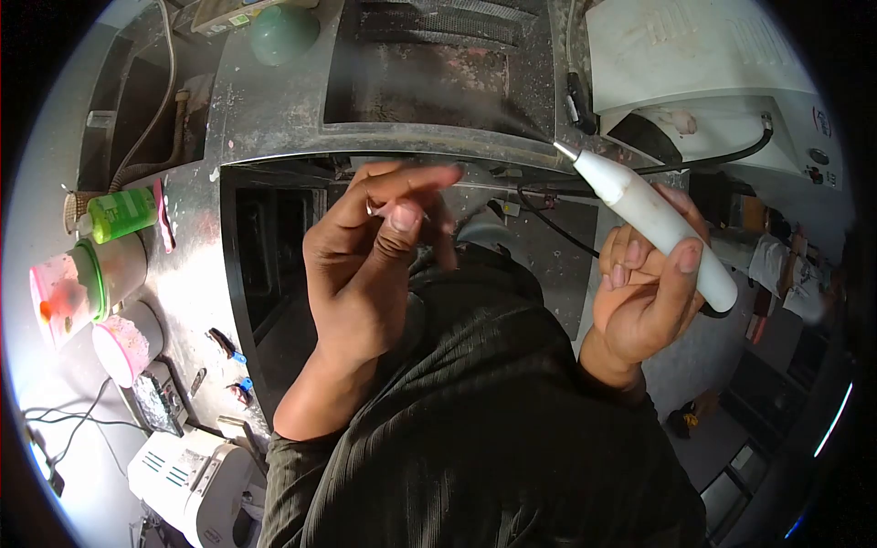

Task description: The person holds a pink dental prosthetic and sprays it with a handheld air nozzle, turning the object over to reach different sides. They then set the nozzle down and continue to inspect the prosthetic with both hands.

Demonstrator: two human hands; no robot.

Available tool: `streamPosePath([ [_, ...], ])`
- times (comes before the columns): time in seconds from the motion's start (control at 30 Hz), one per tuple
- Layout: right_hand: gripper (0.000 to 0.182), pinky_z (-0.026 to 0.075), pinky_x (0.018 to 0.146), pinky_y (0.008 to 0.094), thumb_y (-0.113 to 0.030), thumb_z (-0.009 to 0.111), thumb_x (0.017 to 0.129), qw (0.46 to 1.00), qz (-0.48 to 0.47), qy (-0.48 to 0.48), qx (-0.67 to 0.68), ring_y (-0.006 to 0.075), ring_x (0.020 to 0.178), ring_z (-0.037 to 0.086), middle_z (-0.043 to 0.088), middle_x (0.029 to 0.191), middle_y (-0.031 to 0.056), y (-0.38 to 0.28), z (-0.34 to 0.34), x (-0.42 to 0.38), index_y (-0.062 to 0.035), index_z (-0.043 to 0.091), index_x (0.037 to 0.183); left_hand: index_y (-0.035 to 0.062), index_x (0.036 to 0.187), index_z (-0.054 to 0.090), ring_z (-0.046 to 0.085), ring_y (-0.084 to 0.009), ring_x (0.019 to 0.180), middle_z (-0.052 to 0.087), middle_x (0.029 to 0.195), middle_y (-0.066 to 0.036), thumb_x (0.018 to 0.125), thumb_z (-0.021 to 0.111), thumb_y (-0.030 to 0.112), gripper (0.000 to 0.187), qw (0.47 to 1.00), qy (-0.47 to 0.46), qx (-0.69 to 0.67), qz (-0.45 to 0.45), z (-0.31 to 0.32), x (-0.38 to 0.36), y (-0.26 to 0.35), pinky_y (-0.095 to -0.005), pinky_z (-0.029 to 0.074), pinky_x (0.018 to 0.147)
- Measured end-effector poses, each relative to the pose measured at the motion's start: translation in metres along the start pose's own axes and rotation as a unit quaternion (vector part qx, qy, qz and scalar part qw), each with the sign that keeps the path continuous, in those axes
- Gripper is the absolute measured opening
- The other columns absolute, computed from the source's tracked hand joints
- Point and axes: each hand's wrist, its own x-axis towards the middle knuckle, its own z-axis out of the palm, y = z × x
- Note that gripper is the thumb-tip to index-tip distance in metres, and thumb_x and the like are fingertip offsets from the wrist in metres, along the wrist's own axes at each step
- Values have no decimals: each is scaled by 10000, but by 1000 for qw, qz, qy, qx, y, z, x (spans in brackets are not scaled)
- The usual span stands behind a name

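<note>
Right hand [644,306] clamps white nozzle tool [662,221], tip beyond fingers; left hand [356,251] pinches small pale piece [372,211], mostly hidden, maybe metal.

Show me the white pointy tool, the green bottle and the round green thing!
White pointy tool [661,223]: head view, middle of its body.
Green bottle [125,215]: head view, middle of its side.
Round green thing [284,36]: head view, middle of its curved surface.

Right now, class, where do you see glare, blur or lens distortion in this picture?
Head view: glare whitens the worktop near the green bottle; head view: some fingertips of the left hand look motion-blurred, the white handpiece in the right hand crisper; head view: fisheye distortion bends straight edges, and the corners are black.
</note>
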Motion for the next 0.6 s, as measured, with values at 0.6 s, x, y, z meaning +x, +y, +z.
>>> streamPosePath([
  [0.6,538,362,424,217,-337,440,1018,999,4,-41,-30,102,490,432,499,691,90,1,6,5,173,487,1183,-80,1040,581,711,-288,871,656,1072,-238,937,608,-5,130,946,133,236,175,3,-4,-3,-378,623,713],
])
